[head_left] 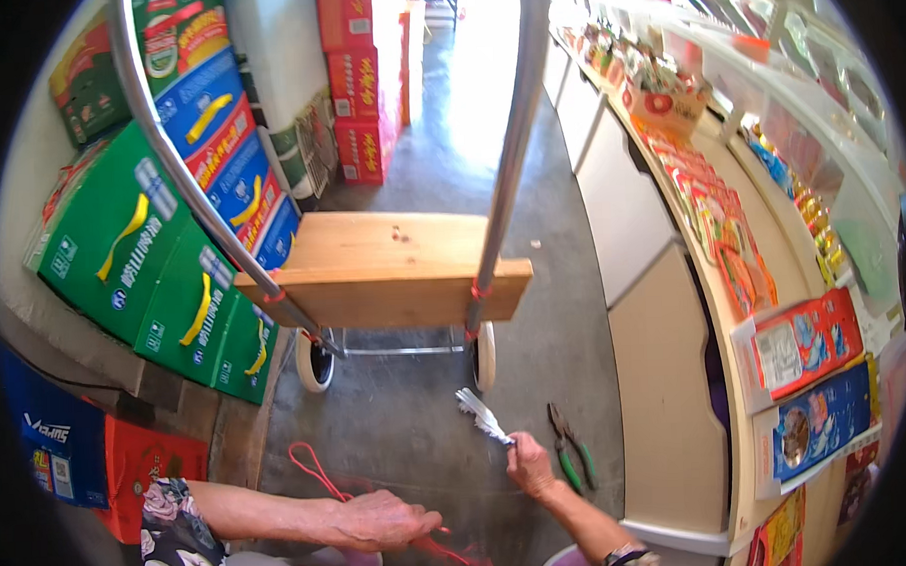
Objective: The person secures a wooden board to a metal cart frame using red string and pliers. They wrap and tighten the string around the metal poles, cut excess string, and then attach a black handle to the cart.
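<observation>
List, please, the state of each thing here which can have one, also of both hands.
Left hand: curled on the red cord.
Red cord: slack, looped at one end.
Right hand: closed on the white bundle.
White bundle: gripped at one end, frayed-looking at the other.
Pliers: lying on the floor, handles apart.
Hand truck: upright.
Green boxes: stacked.

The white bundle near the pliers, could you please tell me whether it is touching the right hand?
Touching: the head view shows the right hand closed around the lower end of the white bundle.
</observation>
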Tool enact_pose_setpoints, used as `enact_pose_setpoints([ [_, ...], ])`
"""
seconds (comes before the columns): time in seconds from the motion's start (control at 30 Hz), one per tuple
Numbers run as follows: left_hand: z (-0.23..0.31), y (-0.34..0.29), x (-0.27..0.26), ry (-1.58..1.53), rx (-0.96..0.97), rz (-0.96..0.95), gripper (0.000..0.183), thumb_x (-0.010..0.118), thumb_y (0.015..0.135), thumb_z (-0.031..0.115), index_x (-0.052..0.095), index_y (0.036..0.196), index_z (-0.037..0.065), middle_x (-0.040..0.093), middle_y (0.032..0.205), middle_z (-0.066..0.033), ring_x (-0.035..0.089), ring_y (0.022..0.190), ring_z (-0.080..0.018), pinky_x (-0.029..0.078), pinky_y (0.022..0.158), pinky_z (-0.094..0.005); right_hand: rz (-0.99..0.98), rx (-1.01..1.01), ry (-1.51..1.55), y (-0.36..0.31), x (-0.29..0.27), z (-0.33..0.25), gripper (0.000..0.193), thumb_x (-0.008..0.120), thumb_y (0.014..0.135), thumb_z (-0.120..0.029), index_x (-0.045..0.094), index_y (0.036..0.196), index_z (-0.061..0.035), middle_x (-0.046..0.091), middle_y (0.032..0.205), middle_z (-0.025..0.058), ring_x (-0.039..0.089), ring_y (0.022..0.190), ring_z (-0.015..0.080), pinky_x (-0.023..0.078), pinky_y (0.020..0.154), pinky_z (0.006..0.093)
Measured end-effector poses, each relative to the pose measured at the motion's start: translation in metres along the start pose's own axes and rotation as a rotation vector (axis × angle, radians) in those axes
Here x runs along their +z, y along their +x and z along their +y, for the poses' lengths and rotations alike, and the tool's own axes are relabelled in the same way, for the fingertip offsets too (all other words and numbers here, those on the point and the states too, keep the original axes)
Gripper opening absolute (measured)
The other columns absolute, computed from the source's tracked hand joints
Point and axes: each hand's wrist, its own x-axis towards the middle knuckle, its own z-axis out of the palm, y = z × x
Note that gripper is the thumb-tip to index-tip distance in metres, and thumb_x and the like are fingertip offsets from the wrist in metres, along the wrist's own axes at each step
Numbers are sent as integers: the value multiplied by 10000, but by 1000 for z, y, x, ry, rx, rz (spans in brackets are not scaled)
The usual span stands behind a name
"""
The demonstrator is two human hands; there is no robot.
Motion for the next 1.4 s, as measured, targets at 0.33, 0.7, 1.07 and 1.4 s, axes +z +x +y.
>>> enact_pose_setpoints([
  [0.33, 8, 3, 0, -87, 27, -285, 169, 532, 768, 79, 479, 907, -1, 608, 736, -176, 613, 694, -384, 464, 566, -484, -158, 127, -388, -60, -82, 33, 258, 606, 738, -116, 507, 962, -34, 499, 943, 177, 600, 739, 329, 518, 630, 428],
  [0.7, 14, 26, 19, -190, 139, -90, 163, 519, 819, 123, 496, 941, 16, 613, 743, -174, 609, 706, -379, 458, 566, -484, -32, 209, -601, -58, -72, 47, 615, 708, 680, -241, 424, 1158, 20, 462, 1003, 160, 522, 940, 320, 526, 662, 411],
  [1.07, -3, 68, 24, -83, 109, -302, 154, 502, 830, 149, 473, 902, 16, 590, 689, -187, 605, 687, -398, 450, 551, -510, -51, 247, -451, -57, -75, 65, 592, 695, 696, -280, 475, 1131, 55, 517, 988, 186, 512, 907, 341, 481, 706, 427],
  [1.4, -10, 99, 34, -133, 216, -160, 163, 555, 747, 98, 461, 825, -10, 563, 635, -189, 586, 644, -405, 444, 513, -484, 5, 1101, 1025, -52, -84, 40, 389, 582, 825, -358, 508, 1013, -25, 619, 731, 122, 631, 654, 193, 517, 606, 302],
])
